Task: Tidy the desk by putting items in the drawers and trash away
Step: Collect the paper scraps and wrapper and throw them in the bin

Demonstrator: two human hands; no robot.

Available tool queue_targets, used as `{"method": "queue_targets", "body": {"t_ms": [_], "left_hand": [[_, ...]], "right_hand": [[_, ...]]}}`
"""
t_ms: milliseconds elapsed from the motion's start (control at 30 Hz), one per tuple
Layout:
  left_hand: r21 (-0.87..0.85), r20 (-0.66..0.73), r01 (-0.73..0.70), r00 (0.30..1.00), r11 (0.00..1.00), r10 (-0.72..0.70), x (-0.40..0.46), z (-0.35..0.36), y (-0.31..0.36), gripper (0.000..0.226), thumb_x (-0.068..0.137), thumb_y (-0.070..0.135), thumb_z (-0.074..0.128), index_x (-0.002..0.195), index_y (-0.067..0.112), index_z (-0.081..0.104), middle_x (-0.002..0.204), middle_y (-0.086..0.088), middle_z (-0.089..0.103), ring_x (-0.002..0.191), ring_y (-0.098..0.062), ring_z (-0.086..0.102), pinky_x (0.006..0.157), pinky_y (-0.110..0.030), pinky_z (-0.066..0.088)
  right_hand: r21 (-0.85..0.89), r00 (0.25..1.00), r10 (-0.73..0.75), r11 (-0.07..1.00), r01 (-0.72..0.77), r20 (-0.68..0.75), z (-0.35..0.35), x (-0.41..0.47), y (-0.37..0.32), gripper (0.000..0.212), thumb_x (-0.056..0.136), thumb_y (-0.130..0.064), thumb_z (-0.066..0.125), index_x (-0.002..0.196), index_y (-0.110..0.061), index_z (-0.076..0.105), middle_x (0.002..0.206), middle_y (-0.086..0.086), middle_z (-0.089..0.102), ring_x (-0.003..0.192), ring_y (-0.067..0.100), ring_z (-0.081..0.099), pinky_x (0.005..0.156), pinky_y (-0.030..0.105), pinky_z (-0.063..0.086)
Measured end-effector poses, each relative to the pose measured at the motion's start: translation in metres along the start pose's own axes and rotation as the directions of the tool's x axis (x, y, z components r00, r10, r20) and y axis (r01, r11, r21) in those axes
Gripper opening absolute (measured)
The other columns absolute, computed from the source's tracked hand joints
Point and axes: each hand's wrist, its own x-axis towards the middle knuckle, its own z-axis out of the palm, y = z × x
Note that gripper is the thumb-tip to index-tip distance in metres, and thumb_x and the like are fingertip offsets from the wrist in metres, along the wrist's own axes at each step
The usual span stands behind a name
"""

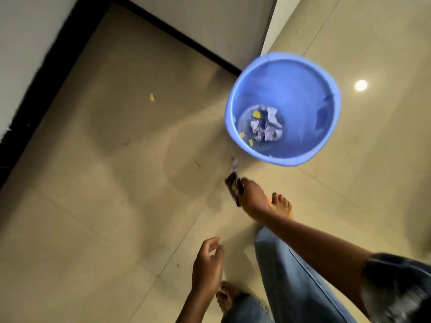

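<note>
A blue plastic waste bin (303, 108) stands on the tiled floor at the upper right. At its bottom lie crumpled paper (268, 127) and small yellow scraps. My right hand (254, 199) reaches toward the bin from the lower right and is shut on a dark crinkled wrapper (234, 185), which hangs just outside the bin's near rim. My left hand (207, 264) hovers lower in the frame, fingers loosely curled and holding nothing.
A yellow scrap (152, 97) lies on the floor left of the bin. A black skirting (46, 73) runs along the white walls at the left and top. My bare feet (281, 203) and jeans (291, 276) are below the bin.
</note>
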Motion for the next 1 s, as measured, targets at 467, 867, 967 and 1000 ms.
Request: {"method": "queue_targets", "body": {"t_ms": [467, 867, 967, 1000], "left_hand": [[-0.017, -0.103, -0.199, 0.975, 0.980, 0.196, -0.139, -0.025, 0.164, 0.023, 0.092, 0.019, 0.053, 0.113, 0.029, 0.050, 0.116, 0.004, 0.060, 0.089, -0.011, 0.054, 0.074, -0.020, 0.034], [-0.075, -0.141, -0.253, 0.960, 0.965, 0.241, -0.237, -0.032, 0.210, 0.030, 0.090, 0.012, 0.056, 0.114, 0.027, 0.048, 0.119, -0.002, 0.059, 0.110, -0.016, 0.057, 0.069, -0.008, 0.035], [-0.082, -0.171, -0.251, 0.957, 0.965, 0.234, -0.272, -0.047, 0.201, 0.036, 0.091, 0.018, 0.055, 0.127, 0.022, 0.048, 0.126, -0.001, 0.058, 0.110, -0.017, 0.057, 0.079, -0.018, 0.035], [-0.076, -0.180, -0.250, 0.956, 0.965, 0.234, -0.281, -0.052, 0.198, 0.038, 0.092, 0.020, 0.054, 0.130, 0.022, 0.047, 0.128, -0.001, 0.057, 0.111, -0.016, 0.056, 0.081, -0.019, 0.035]], "right_hand": [[-0.225, 0.859, -0.378, 0.922, 0.315, -0.345, -0.184, -0.123, -0.053, 0.036, 0.063, -0.017, 0.081, 0.092, -0.025, 0.061, 0.081, -0.005, 0.069, 0.075, 0.026, 0.062, 0.060, 0.032, 0.037], [-0.383, 0.968, -0.088, 0.924, -0.009, -0.236, -0.290, -0.180, -0.051, 0.058, 0.081, -0.015, 0.049, 0.135, -0.025, 0.034, 0.132, -0.002, 0.045, 0.123, 0.022, 0.041, 0.088, 0.035, 0.035], [-0.387, 0.970, -0.087, 0.922, -0.009, -0.229, -0.291, -0.223, -0.056, 0.056, 0.083, -0.012, 0.046, 0.136, -0.025, 0.033, 0.130, -0.002, 0.046, 0.120, 0.021, 0.043, 0.086, 0.033, 0.034], [-0.378, 0.967, -0.094, 0.926, -0.002, -0.235, -0.290, -0.236, -0.060, 0.055, 0.083, -0.011, 0.045, 0.135, -0.025, 0.034, 0.128, -0.002, 0.047, 0.117, 0.020, 0.044, 0.084, 0.032, 0.033]]}}
